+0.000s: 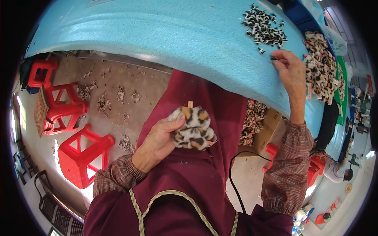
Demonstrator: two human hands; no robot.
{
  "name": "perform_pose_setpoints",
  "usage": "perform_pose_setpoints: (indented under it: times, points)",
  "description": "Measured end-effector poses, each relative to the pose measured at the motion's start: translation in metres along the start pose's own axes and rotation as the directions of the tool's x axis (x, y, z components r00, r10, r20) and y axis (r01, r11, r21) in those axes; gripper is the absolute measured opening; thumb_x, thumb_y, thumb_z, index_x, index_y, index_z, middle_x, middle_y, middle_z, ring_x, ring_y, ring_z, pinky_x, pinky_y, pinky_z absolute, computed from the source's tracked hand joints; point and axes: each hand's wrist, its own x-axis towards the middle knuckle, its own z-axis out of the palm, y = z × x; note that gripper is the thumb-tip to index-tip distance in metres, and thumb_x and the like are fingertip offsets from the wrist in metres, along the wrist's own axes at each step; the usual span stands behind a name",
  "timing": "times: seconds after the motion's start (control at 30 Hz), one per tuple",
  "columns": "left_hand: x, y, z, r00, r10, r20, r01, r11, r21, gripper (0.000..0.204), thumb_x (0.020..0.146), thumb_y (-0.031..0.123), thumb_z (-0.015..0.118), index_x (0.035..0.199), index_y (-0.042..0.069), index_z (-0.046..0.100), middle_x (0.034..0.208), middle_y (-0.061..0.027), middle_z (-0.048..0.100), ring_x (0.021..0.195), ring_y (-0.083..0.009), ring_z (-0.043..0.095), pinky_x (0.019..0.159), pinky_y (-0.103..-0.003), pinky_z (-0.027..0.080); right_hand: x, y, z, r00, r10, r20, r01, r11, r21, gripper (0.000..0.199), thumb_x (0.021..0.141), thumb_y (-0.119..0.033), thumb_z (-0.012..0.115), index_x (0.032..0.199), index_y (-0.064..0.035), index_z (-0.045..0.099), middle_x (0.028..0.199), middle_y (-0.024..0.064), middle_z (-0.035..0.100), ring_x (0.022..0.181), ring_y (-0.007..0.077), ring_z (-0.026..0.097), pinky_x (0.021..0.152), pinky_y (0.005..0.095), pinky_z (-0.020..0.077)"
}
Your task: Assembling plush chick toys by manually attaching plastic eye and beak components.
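Over on the tabletop [138, 31], a pile of parts [265, 29] lies beyond the right hand [289, 69], a plush heap [321, 70] to their right; stools [73, 167] stand on the floor [153, 84] away to the left.

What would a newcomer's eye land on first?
Probably the blue table across the top and the red stools at left. At the centre, the left hand holds a spotted plush piece before the maroon apron; at upper right, the right hand pinches a small dark piece near a black-and-white pile.
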Motion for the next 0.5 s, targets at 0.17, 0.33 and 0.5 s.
perform_pose_setpoints:
  times: [0.17, 0.33, 0.5]
  points:
    - [-0.004, -0.007, -0.001, 0.997, 0.031, -0.065, -0.033, 0.999, -0.021, 0.038, 0.091, 0.017, 0.055, 0.123, -0.003, 0.049, 0.116, -0.0120, 0.060, 0.105, -0.0248, 0.060, 0.094, -0.039, 0.048, -0.031, -0.022, -0.008, 0.992, 0.125, -0.033, -0.096, 0.885, 0.456, 0.019, 0.080, 0.000, 0.062, 0.099, -0.0001, 0.064, 0.084, 0.0068, 0.064, 0.074, 0.0130, 0.061, 0.066, 0.0255, 0.0490]
    - [-0.008, -0.007, 0.008, 0.991, 0.060, -0.116, -0.046, 0.991, 0.123, 0.037, 0.091, 0.017, 0.056, 0.122, -0.004, 0.050, 0.114, -0.0112, 0.060, 0.105, -0.0233, 0.060, 0.093, -0.036, 0.048, -0.103, -0.092, -0.007, 0.952, 0.269, 0.149, -0.259, 0.441, 0.859, 0.018, 0.080, 0.007, 0.060, 0.098, 0.0040, 0.061, 0.095, 0.0096, 0.061, 0.080, 0.0131, 0.060, 0.070, 0.0239, 0.0515]
    - [-0.006, -0.010, 0.012, 0.996, 0.041, -0.077, -0.028, 0.987, 0.161, 0.038, 0.091, 0.017, 0.057, 0.122, -0.005, 0.050, 0.113, -0.0115, 0.061, 0.103, -0.0224, 0.060, 0.092, -0.036, 0.049, -0.150, -0.103, 0.031, 0.925, 0.151, 0.349, -0.374, 0.194, 0.907, 0.019, 0.076, 0.013, 0.063, 0.093, 0.0052, 0.063, 0.098, 0.0101, 0.059, 0.085, 0.0140, 0.060, 0.074, 0.0241, 0.0527]
